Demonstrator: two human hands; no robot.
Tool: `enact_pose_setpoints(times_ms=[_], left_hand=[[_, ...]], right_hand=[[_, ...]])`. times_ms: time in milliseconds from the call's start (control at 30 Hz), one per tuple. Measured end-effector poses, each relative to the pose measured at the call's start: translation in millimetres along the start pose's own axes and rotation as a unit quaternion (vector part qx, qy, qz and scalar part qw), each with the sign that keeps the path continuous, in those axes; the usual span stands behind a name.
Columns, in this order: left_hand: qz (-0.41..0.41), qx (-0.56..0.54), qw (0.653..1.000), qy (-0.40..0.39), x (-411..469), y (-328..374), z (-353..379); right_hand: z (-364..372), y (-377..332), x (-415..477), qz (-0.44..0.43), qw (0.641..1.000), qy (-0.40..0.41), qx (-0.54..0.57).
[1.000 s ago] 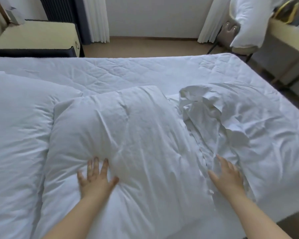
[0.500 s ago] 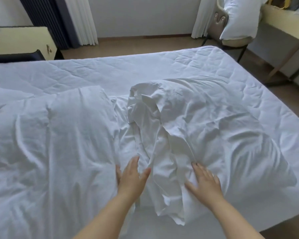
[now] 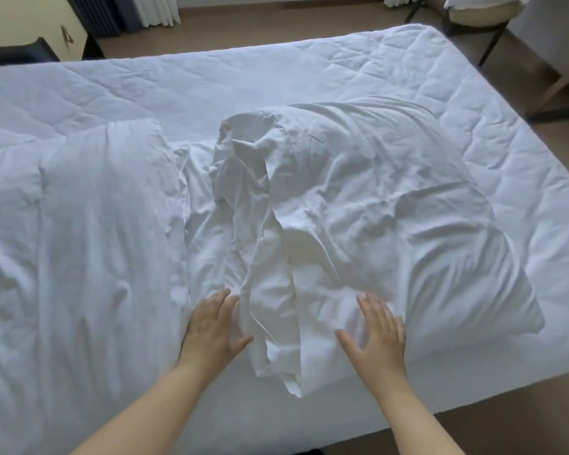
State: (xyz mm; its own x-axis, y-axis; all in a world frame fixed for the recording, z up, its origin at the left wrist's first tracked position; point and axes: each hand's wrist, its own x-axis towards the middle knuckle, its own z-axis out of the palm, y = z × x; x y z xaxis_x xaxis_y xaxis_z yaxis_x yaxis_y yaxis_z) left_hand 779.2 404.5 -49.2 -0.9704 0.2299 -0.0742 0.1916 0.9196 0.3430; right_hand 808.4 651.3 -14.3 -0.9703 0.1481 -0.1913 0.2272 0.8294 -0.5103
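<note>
Touching pillow [image 3: 391,208]: left hand [image 3: 212,325], right hand [image 3: 376,330]

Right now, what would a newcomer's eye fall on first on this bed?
First, the rumpled white pillow in the middle of the quilted mattress, with its loose pillowcase end bunched along its left side. Both hands lie flat at its near edge: the left hand beside the loose fabric, the right hand on the pillow's near corner. A second white pillow lies to the left.
</note>
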Motion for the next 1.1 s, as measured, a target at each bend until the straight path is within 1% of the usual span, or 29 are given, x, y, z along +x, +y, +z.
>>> enact_pose_setpoints(times_ms=[33, 67, 100, 133, 167, 200, 267, 333, 367, 433, 467, 500, 567, 633, 667, 700, 733, 767, 833, 867, 900, 933, 967, 1033, 1067, 1100], left_hand=[[0.044, 0.001, 0.998, 0.034, -8.2, -5.6, 5.7], [0.072, 0.007, 0.996, 0.045, -17.5, -10.4, 9.2], [0.092, 0.024, 0.995, 0.039, -27.1, -15.3, 14.3], [0.101, 0.044, 0.994, 0.020, -33.6, -20.9, 16.6], [0.111, 0.074, 0.991, 0.003, -37.7, -26.1, 16.3], [0.116, 0.105, 0.988, -0.015, -40.8, -31.7, 17.4], [0.098, 0.143, 0.983, -0.055, -40.1, -38.0, 18.9], [0.065, 0.145, 0.983, -0.093, -35.8, -37.3, 19.9], [0.063, 0.152, 0.980, -0.114, -32.7, -36.6, 20.7], [0.080, 0.169, 0.973, -0.137, -26.3, -41.4, 24.4], [0.095, 0.174, 0.971, -0.137, -22.7, -48.9, 26.9], [0.114, 0.174, 0.971, -0.120, -18.2, -57.7, 28.6], [0.151, 0.179, 0.969, -0.078, -4.7, -75.4, 29.6], [0.171, 0.169, 0.969, -0.052, 11.2, -85.3, 31.0], [0.186, 0.165, 0.968, -0.024, 18.4, -86.5, 33.7], [0.203, 0.161, 0.966, 0.003, 25.0, -84.8, 36.3], [0.215, 0.157, 0.964, 0.020, 30.6, -82.1, 38.1], [0.228, 0.163, 0.959, 0.025, 35.0, -79.4, 37.1], [0.253, 0.157, 0.955, 0.002, 37.5, -76.3, 25.3], [0.267, 0.144, 0.953, -0.008, 35.6, -75.0, 16.7], [0.276, 0.124, 0.953, -0.009, 31.6, -74.3, 9.1], [0.282, 0.098, 0.954, 0.000, 25.7, -72.9, 1.9], [0.285, 0.069, 0.956, 0.016, 16.7, -71.0, -4.8], [0.280, 0.020, 0.958, 0.057, -9.5, -61.1, -20.6], [0.279, 0.001, 0.956, 0.085, -24.2, -55.2, -26.8], [0.276, -0.022, 0.955, 0.109, -37.6, -47.9, -31.9]], right_hand=[[4.9, 1.8, -7.8, -0.045, 0.998, 0.002, -0.036], [11.7, 1.3, -15.2, -0.095, 0.992, -0.035, -0.079], [20.5, 1.5, -21.1, -0.151, 0.975, -0.072, -0.145], [30.0, 3.3, -23.5, -0.195, 0.955, -0.091, -0.204], [35.5, 5.2, -19.0, -0.215, 0.942, -0.104, -0.234], [40.6, 11.6, -7.1, -0.215, 0.941, -0.089, -0.247], [35.5, 7.0, 21.3, -0.178, 0.944, -0.053, -0.272], [16.0, -12.7, 48.2, -0.133, 0.938, -0.085, -0.308], [13.3, -20.9, 59.3, -0.101, 0.946, -0.092, -0.294], [13.6, -26.1, 64.9, -0.096, 0.950, -0.049, -0.292], [12.4, -30.7, 62.6, -0.105, 0.950, -0.030, -0.292], [13.8, -30.1, 62.6, -0.134, 0.946, 0.025, -0.293], [12.4, -27.2, 68.4, -0.175, 0.936, 0.105, -0.285], [8.2, -30.5, 74.1, -0.172, 0.937, 0.138, -0.272], [7.3, -32.5, 75.3, -0.172, 0.935, 0.152, -0.269], [7.7, -34.5, 74.6, -0.170, 0.938, 0.150, -0.262], [8.8, -37.3, 73.0, -0.158, 0.945, 0.128, -0.257], [9.7, -40.0, 69.5, -0.129, 0.956, 0.086, -0.247], [13.9, -36.3, 63.2, -0.067, 0.972, 0.027, -0.225], [15.9, -34.3, 61.0, -0.055, 0.973, 0.016, -0.222], [18.4, -32.7, 59.0, -0.060, 0.972, 0.029, -0.224], [19.5, -32.9, 56.4, -0.080, 0.969, 0.061, -0.224], [19.5, -33.2, 55.8, -0.095, 0.966, 0.115, -0.212], [7.6, -40.3, 55.4, -0.092, 0.961, 0.224, -0.131], [-2.5, -47.2, 53.6, -0.085, 0.958, 0.259, -0.090], [-12.7, -54.7, 51.3, -0.088, 0.947, 0.302, -0.069]])
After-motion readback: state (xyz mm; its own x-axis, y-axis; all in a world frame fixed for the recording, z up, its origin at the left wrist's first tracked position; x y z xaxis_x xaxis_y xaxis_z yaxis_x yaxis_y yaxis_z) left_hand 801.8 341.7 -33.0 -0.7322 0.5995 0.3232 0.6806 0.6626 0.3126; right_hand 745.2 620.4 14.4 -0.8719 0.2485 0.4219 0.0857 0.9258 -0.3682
